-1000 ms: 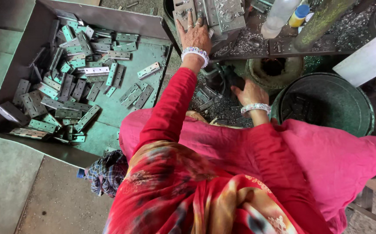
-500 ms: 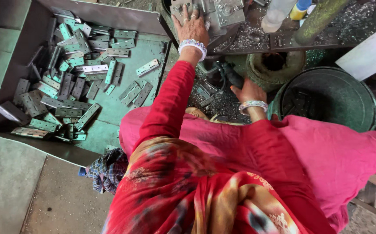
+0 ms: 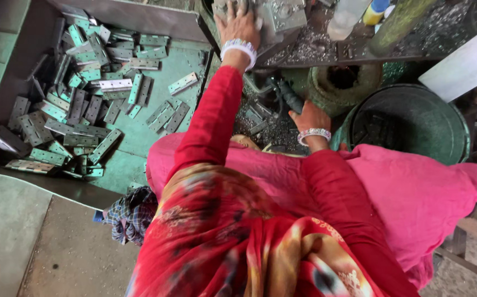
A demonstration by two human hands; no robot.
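My left hand (image 3: 240, 25) is stretched far forward, lying flat with fingers spread on a grey metal block (image 3: 282, 14) on the bench (image 3: 359, 52). It presses on top rather than wrapping around anything, and I cannot tell whether a small part sits under the palm. A white beaded bracelet (image 3: 238, 48) circles that wrist.

My right hand (image 3: 310, 116) is low and close to my lap, fingers curled loosely down toward a black handle (image 3: 289, 96) and a scatter of small metal plates (image 3: 257, 118) lying among shavings below the bench. The fingertips are hidden from me, so I cannot tell whether they grip anything.

To my left, a big green tray (image 3: 156, 137) holds a heap of flat metal hinges (image 3: 84, 99), piled thick at its far left side and thin toward the middle. To my right stands a dark green bucket (image 3: 414, 121), just beside a round rusty ring (image 3: 343, 88). A clear plastic bottle (image 3: 348, 16) stands on the bench. Pink cloth (image 3: 403, 192) covers my lap.
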